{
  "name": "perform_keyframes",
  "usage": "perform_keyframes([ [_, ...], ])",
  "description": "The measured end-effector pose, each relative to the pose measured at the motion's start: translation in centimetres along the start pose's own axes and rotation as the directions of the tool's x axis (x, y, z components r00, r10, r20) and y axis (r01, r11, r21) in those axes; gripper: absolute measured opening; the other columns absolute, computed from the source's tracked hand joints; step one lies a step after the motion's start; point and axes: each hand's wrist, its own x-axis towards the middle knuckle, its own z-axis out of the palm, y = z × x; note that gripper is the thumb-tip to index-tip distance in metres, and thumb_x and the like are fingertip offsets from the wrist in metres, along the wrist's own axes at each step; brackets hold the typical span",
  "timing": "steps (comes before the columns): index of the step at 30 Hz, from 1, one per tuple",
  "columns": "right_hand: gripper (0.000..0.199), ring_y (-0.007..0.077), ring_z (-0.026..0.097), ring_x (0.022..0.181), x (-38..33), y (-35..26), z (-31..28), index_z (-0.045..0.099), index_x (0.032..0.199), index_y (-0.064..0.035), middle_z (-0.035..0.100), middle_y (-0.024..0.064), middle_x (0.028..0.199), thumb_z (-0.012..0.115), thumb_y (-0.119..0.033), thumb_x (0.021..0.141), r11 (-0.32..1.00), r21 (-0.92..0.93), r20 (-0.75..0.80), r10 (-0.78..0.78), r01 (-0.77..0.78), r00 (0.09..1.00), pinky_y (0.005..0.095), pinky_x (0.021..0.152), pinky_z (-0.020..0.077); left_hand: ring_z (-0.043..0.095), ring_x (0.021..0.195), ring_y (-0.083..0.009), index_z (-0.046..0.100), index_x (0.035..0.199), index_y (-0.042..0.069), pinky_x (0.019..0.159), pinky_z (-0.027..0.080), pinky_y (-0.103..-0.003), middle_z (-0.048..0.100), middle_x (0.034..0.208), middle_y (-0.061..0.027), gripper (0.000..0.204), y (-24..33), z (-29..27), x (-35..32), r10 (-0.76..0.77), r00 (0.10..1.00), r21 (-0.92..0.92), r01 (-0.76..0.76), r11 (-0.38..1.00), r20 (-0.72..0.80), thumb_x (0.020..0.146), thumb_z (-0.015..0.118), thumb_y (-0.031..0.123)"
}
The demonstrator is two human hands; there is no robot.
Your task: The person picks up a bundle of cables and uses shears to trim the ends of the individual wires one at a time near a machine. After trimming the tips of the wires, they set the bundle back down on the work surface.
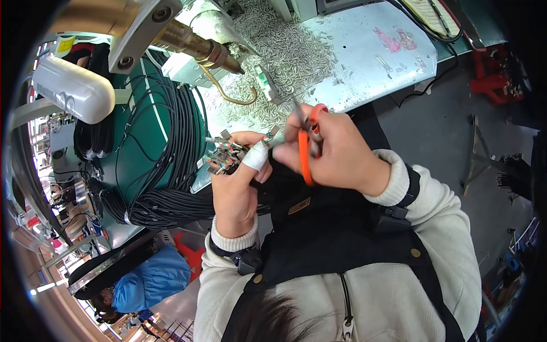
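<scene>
My left hand (pixel 233 196) is closed around a bunch of cable ends with small metal connectors (pixel 225 157), where bits of orange and green show. White tape (pixel 256 155) wraps its thumb. Close beside it, my right hand (pixel 339 148) grips an orange-handled tool (pixel 306 157), which looks like scissors or pliers; its dark end points up toward the bench. The right thumb and fingertips come near one connector (pixel 270 135) at the left thumb. Whether they touch it is not clear.
A brass-coloured machine nozzle (pixel 213 54) and a curved copper tube (pixel 231 98) hang above a small green-and-white fixture (pixel 265 84). Small silvery pieces (pixel 296 48) cover much of the pale bench plate (pixel 364 43). Black cable coils (pixel 171 131) lie at the left. A person in blue (pixel 154 279) is at lower left.
</scene>
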Motion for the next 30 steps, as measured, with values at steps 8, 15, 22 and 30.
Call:
perform_keyframes([
  [8, 0.030, 0.0230, 0.054, 0.044, -0.8, -0.5, 0.1, 0.054, 0.074, -0.0011, 0.052, 0.0067, 0.050, 0.066, -0.028, 0.071, 0.867, -0.494, 0.123, -0.006, 0.067, 0.992, 0.0315, 0.042, 0.0411, 0.036, 0.049, -0.0088, 0.050, 0.091, 0.000, 0.045, 0.028, -0.021, 0.043, 0.063, -0.0024, 0.013, -0.3, 1.0, -0.2, 0.204, 0.977, 0.342, -0.171, 0.924, -0.063, 0.079, 0.055, 0.002],
  [15, 0.025, 0.0218, 0.053, 0.042, -0.8, 1.3, 0.6, 0.053, 0.074, 0.0001, 0.052, 0.0081, 0.052, 0.063, -0.023, 0.076, 0.924, -0.381, 0.091, 0.079, -0.039, 0.993, 0.0322, 0.042, 0.0406, 0.037, 0.049, -0.0078, 0.052, 0.090, -0.001, 0.046, 0.030, -0.021, 0.046, 0.065, -0.0021, 0.011, 0.7, -0.3, 2.0, -0.079, 0.997, 0.080, 0.078, 0.994, 0.009, 0.079, 0.055, 0.002],
  [22, 0.021, 0.0095, 0.047, 0.040, 2.4, -0.6, -0.2, 0.052, 0.081, 0.0021, 0.048, 0.0029, 0.051, 0.057, -0.019, 0.082, 0.963, 0.211, -0.146, 0.199, -0.166, 0.969, 0.0246, 0.037, 0.0364, 0.036, 0.048, -0.0068, 0.052, 0.089, 0.001, 0.044, 0.031, -0.021, 0.044, 0.062, -0.0005, 0.011, 1.4, 0.1, 6.0, -0.152, 0.988, -0.100, 0.152, 0.983, 0.006, 0.080, 0.056, 0.005],
  [30, 0.012, 0.0064, 0.043, 0.039, 6.4, -0.7, -1.3, 0.051, 0.087, 0.0013, 0.047, 0.0019, 0.054, 0.053, -0.010, 0.083, 0.964, 0.127, -0.093, 0.247, -0.234, 0.965, 0.0217, 0.037, 0.0347, 0.035, 0.046, -0.0064, 0.051, 0.090, 0.001, 0.041, 0.029, -0.020, 0.044, 0.062, -0.0009, 0.015, 2.1, -0.2, 7.0, -0.163, 0.986, 0.011, 0.162, 0.987, 0.021, 0.078, 0.058, 0.007],
])
